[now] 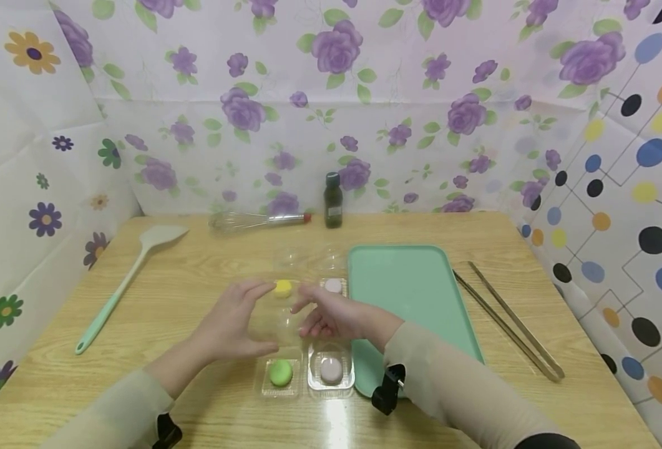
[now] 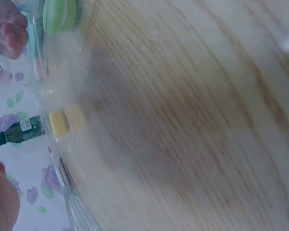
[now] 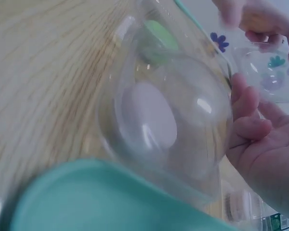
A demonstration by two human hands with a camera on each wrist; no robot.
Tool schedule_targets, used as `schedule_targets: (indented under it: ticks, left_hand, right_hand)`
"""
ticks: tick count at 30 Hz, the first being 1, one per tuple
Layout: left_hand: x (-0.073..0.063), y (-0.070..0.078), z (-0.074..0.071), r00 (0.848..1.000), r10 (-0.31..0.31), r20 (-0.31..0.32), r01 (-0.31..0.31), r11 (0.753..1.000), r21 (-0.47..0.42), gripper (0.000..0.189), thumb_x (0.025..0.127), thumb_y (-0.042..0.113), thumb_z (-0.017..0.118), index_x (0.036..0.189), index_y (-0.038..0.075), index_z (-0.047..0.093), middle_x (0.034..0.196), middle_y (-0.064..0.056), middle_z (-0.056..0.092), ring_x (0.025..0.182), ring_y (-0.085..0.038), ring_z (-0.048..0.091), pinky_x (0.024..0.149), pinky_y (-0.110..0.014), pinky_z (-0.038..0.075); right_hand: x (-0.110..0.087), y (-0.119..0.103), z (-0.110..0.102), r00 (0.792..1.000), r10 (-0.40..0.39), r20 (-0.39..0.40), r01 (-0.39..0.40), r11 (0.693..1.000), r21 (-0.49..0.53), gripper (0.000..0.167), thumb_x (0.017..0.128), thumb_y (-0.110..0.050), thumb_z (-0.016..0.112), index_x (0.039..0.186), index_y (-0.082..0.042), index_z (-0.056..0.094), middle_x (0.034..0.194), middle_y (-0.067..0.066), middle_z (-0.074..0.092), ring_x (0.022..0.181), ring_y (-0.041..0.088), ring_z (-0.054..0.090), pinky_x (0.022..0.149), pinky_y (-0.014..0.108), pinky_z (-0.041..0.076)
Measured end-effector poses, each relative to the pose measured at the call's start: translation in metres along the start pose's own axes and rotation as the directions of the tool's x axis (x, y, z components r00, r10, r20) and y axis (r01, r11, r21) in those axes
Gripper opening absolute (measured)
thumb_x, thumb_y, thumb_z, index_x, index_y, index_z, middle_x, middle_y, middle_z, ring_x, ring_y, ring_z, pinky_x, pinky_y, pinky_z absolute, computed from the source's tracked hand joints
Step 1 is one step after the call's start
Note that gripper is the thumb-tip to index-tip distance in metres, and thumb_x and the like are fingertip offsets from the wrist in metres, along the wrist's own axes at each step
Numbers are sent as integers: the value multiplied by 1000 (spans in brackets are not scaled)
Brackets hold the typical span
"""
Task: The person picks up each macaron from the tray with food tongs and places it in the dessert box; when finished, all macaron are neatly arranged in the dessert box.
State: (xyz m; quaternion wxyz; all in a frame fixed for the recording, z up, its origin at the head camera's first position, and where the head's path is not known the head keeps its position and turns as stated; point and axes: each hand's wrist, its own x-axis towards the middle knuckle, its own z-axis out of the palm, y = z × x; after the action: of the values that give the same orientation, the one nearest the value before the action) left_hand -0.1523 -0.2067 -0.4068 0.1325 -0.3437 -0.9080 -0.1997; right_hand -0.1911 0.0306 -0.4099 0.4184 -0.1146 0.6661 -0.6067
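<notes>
Both hands hover over several small clear plastic boxes at mid-table in the head view. My left hand (image 1: 226, 324) has its thumb and fingers spread apart beside a raised clear lid (image 1: 287, 319). On that lid's other side is my right hand (image 1: 331, 312), fingers loosely bent and nothing gripped in them. A green macaron (image 1: 281, 372) sits in the near left box, and a lilac macaron (image 1: 331, 370) in the near right one. Behind the hands are a yellow macaron (image 1: 282, 288) and another lilac macaron (image 1: 333, 285). In the right wrist view a domed lid (image 3: 197, 106) rises beside the right fingertips.
A green tray (image 1: 404, 280) lies right of the boxes, with metal tongs (image 1: 510, 324) beyond it. At the back are a whisk (image 1: 257, 220) and a dark bottle (image 1: 333, 202). A pale green spatula (image 1: 123, 287) lies at the left.
</notes>
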Motion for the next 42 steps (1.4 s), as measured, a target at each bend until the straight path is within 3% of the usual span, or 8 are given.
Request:
schedule_targets:
  ticks: [3, 8, 12, 14, 20, 27, 35, 42]
  left_hand:
    - [-3, 2, -4, 993, -74, 94, 86, 987, -137, 94, 64, 39, 81, 139, 6, 35, 138, -16, 38, 121, -34, 37, 95, -53, 38]
    - [-5, 0, -7, 951, -173, 257, 248, 921, -299, 65, 83, 31, 69, 135, 4, 42, 127, -13, 50, 108, -30, 48, 85, -49, 45]
    - [-6, -2, -8, 914, -230, 333, 340, 882, -326, 63, 83, 37, 68, 132, 4, 47, 121, -7, 55, 103, -26, 51, 82, -48, 46]
    - [-7, -1, -9, 908, -246, 339, 358, 875, -325, 66, 79, 38, 72, 132, 6, 48, 122, -5, 55, 103, -25, 50, 81, -46, 46]
    - [-9, 0, -9, 915, -232, 329, 337, 890, -308, 81, 67, 45, 80, 134, 12, 47, 127, -3, 51, 107, -26, 48, 84, -45, 46]
    - [-15, 1, -5, 925, -158, 346, 259, 927, -270, 86, 61, 43, 83, 131, 8, 47, 127, -3, 50, 112, -27, 44, 89, -48, 43]
    - [-21, 8, 1, 936, -101, 338, 178, 962, -206, 79, 57, 41, 84, 121, 8, 50, 119, 0, 49, 112, -22, 42, 93, -48, 40]
    - [-29, 14, 6, 931, -85, 356, 155, 973, -173, 80, 55, 45, 84, 117, 8, 49, 113, 2, 48, 106, -17, 43, 92, -43, 42]
  right_hand:
    - [-3, 1, -2, 995, -97, -17, 92, 979, -182, 57, 89, -52, 47, 127, -10, 52, 97, 9, 64, 80, 18, 56, 71, 30, 46]
    - [-5, 5, -2, 956, -292, -35, 232, 821, -521, 50, 88, -42, 59, 130, -15, 52, 116, -2, 59, 101, 14, 55, 88, 34, 46]
    - [-7, 8, 0, 927, -374, -25, 279, 731, -623, 61, 81, -42, 69, 132, -12, 51, 124, -3, 55, 103, 11, 52, 86, 30, 46]
    - [-8, 9, 1, 919, -393, -12, 288, 695, -658, 67, 78, -44, 72, 133, -13, 49, 126, -5, 54, 104, 10, 51, 85, 29, 46]
    - [-12, 10, 4, 901, -432, 32, 309, 588, -747, 82, 70, -51, 77, 136, -14, 45, 130, -4, 49, 106, 12, 50, 86, 28, 44]
    - [-13, 15, 9, 885, -447, 130, 329, 405, -853, 87, 68, -56, 75, 135, -10, 45, 131, 0, 50, 110, 13, 48, 91, 28, 42]
    - [-20, 21, 19, 898, -417, 138, 289, 325, -900, 84, 66, -59, 75, 131, -12, 48, 128, 0, 50, 117, 16, 43, 100, 37, 36]
    - [-26, 23, 26, 905, -395, 156, 258, 220, -941, 80, 67, -63, 71, 128, -15, 51, 121, -5, 53, 111, 13, 42, 94, 32, 34]
